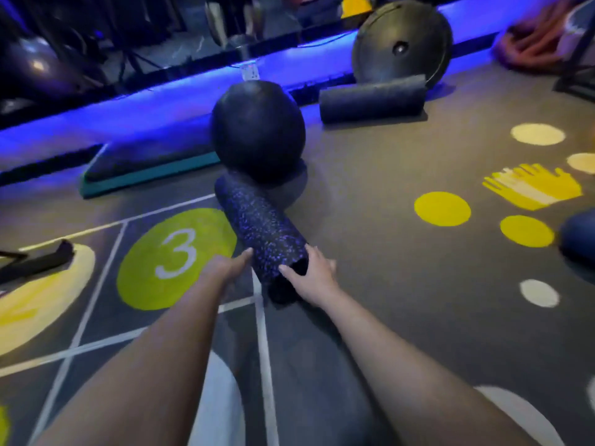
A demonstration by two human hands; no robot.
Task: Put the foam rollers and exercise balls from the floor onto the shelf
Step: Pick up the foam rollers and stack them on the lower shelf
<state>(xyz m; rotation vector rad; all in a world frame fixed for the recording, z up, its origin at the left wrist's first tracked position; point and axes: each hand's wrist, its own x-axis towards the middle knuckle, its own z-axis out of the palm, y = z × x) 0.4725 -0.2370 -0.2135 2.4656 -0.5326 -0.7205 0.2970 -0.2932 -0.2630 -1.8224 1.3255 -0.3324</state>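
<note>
A black foam roller with purple speckles (260, 226) lies on the floor, its far end against a large dark exercise ball (257, 130). My left hand (229, 267) touches the roller's left side near its close end with fingers stretched out. My right hand (314, 275) grips the roller's near end from the right, thumb across the end and fingers over the top. A second dark foam roller (372, 98) lies farther back on the right. At the right edge sits part of a blue rounded object (578, 235), too cropped to identify. No shelf is in view.
A teal mat (145, 173) lies by the blue-lit wall base. A round dark balance trainer (402, 43) leans upright behind the far roller. A black bar-shaped item (38, 259) lies at left. Yellow circles and white lines mark the grey floor (370, 252).
</note>
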